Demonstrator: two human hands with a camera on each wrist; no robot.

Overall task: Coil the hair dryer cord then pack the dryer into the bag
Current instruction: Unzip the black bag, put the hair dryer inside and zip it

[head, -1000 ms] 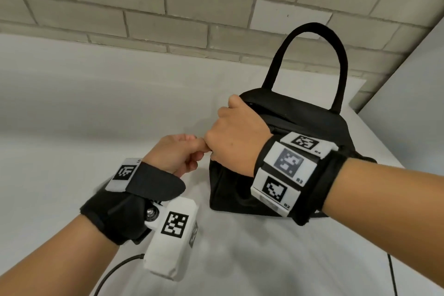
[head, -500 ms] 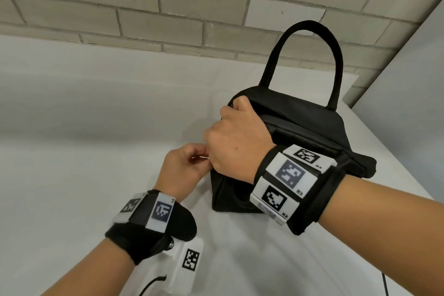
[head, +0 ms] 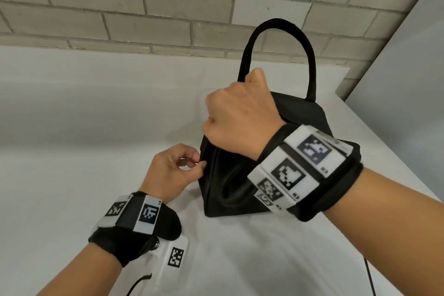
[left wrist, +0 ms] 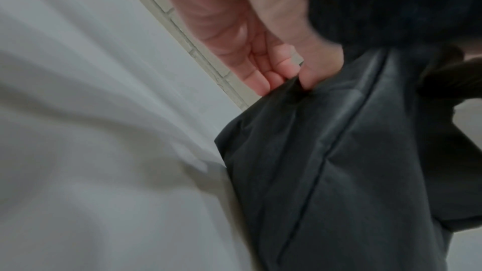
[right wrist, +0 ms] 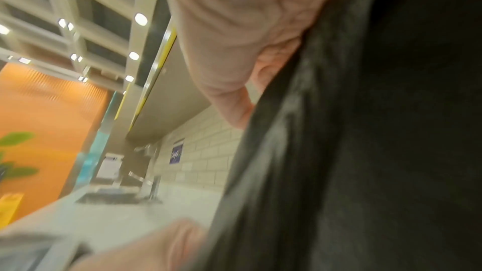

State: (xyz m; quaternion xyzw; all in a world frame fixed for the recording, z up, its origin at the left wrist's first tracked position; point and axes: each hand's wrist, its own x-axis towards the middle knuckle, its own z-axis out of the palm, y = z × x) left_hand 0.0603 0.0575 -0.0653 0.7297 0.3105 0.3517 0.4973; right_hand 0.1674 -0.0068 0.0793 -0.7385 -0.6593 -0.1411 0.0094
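- Black bag (head: 230, 182) found upright on white table (head: 72, 151), near the table's right edge, close to the brick wall (head: 144, 7) behind.
- Soft matte fabric, boxy body, sagging creases on the near end; one arched handle (head: 310, 55) standing above the top.
- Left hand (head: 170, 170) at the bag's near-left top corner; thumb and fingers (left wrist: 274, 73) curled, pinching a fold of the fabric edge.
- Right hand (head: 240, 118) on the bag's top by the handle base, fingers curled out of sight; grip on the fabric likely, exact hold not discernible.
- Hair dryer and cord not visible.
- Broad bare tabletop to the left and front; smooth, pale, faint shadowing.
- Grey panel (head: 408, 91) close along the right side, narrowing room there.
- Wall of pale rectangular bricks, rough, grouted.
- Black wrist straps with white marker blocks on both forearms.
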